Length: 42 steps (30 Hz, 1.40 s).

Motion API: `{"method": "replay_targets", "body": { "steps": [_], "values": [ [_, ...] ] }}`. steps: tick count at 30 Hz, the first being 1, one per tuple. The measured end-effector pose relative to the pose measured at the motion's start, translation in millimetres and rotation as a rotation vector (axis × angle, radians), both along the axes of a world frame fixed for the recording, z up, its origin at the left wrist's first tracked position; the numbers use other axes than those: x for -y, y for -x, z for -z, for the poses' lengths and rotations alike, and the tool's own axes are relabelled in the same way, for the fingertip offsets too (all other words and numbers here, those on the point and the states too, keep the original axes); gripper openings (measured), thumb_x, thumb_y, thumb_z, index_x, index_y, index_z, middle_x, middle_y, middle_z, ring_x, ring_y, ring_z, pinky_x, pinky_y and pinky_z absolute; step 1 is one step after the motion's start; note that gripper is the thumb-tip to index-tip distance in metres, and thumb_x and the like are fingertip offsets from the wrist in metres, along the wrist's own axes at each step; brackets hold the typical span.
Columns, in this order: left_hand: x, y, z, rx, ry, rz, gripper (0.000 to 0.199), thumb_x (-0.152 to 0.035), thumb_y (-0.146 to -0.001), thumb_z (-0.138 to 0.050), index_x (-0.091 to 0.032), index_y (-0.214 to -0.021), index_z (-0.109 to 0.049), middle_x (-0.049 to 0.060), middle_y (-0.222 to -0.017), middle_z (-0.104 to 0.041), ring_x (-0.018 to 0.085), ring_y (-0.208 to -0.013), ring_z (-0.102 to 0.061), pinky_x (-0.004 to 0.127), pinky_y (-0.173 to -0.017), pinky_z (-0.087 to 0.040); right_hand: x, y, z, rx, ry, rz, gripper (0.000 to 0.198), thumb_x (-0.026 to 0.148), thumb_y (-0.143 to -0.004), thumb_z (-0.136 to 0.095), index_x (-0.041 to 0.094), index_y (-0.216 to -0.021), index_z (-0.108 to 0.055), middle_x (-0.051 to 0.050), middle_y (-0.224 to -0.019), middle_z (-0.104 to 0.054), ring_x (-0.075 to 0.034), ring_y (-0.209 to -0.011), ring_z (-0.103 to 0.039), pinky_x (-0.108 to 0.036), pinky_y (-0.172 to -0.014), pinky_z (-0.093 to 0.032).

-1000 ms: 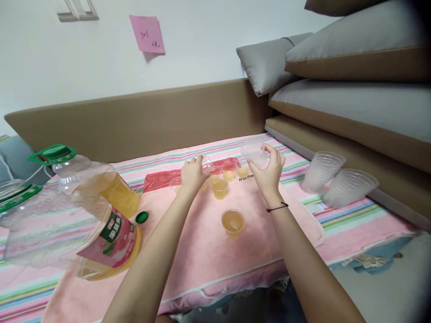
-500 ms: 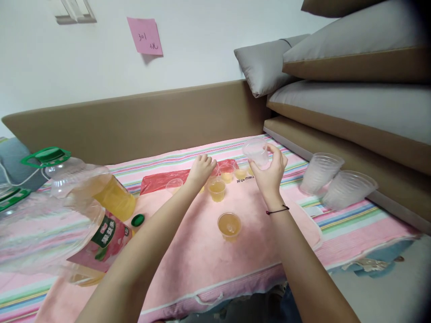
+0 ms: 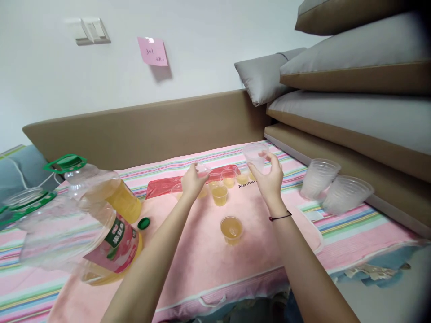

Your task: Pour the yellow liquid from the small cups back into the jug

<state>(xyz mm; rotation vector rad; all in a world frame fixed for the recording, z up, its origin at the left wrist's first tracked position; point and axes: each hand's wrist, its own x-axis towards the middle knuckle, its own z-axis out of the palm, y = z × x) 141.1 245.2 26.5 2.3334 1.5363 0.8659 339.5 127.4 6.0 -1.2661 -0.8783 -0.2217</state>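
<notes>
My right hand (image 3: 271, 177) grips a clear plastic cup (image 3: 255, 155), thumb and fingers curled around its side, raised above the row of cups. My left hand (image 3: 194, 180) is closed on another clear plastic cup (image 3: 203, 169), which looks tilted; its contents are hard to make out. Below and beside the hands are several cups of yellow drink, among them one cup (image 3: 220, 195) in the middle and another (image 3: 242, 176) toward the back. Nearer to me, a fuller cup (image 3: 231, 229) stands alone on the pink mat (image 3: 202, 251).
Two large drink bottles, a labelled one (image 3: 116, 246) and one behind it (image 3: 123, 197), stand at left by a green cap (image 3: 143, 223). Two stacks of clear cups, one (image 3: 318, 179) beside the other (image 3: 346, 195), lie at right near piled cushions (image 3: 353, 107). A red plastic bag (image 3: 161, 186) lies behind.
My left hand has drawn back leftward with a clear cup now showing in its fingers. The right hand keeps hold of its cup. The camera view has tipped slightly upward.
</notes>
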Motion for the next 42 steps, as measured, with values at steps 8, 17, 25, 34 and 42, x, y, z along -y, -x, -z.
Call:
{"method": "replay_targets", "body": {
  "steps": [8,17,25,34,42],
  "values": [
    [78,27,24.8,0.563,0.088,0.277,0.058,-0.025,-0.074,-0.071,-0.023,-0.127,-0.048,0.009,-0.126,-0.064,0.021,-0.117,-0.062,0.035,-0.098,-0.048,13,69,-31,-0.261,0.070,-0.742,0.052,0.048,-0.074,-0.075,0.021,-0.113,-0.055,-0.011,-0.130,-0.059,-0.025,-0.126,-0.054,-0.040,-0.107,-0.045],
    [135,56,38.7,0.810,0.189,0.184,0.052,-0.035,-0.072,-0.075,-0.025,-0.120,-0.056,0.007,-0.119,-0.066,0.024,-0.111,-0.063,0.037,-0.092,-0.048,49,111,-25,-0.168,0.377,-0.905,0.075,0.048,-0.068,-0.083,0.025,-0.132,-0.051,-0.008,-0.144,-0.048,-0.028,-0.138,-0.041,-0.046,-0.116,-0.035],
    [155,70,71.3,0.904,0.253,0.227,0.055,-0.030,-0.069,-0.076,-0.024,-0.120,-0.056,0.009,-0.122,-0.067,0.028,-0.117,-0.063,0.044,-0.100,-0.048,74,104,-36,0.209,0.524,-0.862,0.068,0.046,-0.072,-0.084,0.025,-0.131,-0.056,-0.008,-0.135,-0.057,-0.029,-0.132,-0.049,-0.047,-0.115,-0.038],
    [165,82,73.1,0.712,0.136,0.227,0.056,-0.030,-0.068,-0.079,-0.025,-0.120,-0.059,0.009,-0.119,-0.069,0.030,-0.111,-0.063,0.047,-0.097,-0.048,74,100,-53,0.492,0.840,-0.887,0.057,0.040,-0.070,-0.087,0.026,-0.121,-0.066,-0.006,-0.127,-0.063,-0.031,-0.120,-0.058,-0.050,-0.106,-0.046],
    [167,86,77.0,0.532,-0.058,0.276,0.056,-0.030,-0.071,-0.081,-0.027,-0.124,-0.062,0.010,-0.122,-0.069,0.033,-0.113,-0.061,0.049,-0.100,-0.047,93,108,-35,0.470,0.773,-0.860,0.062,0.040,-0.066,-0.091,0.022,-0.118,-0.062,-0.007,-0.121,-0.064,-0.029,-0.114,-0.059,-0.046,-0.104,-0.046]
  ]
}}
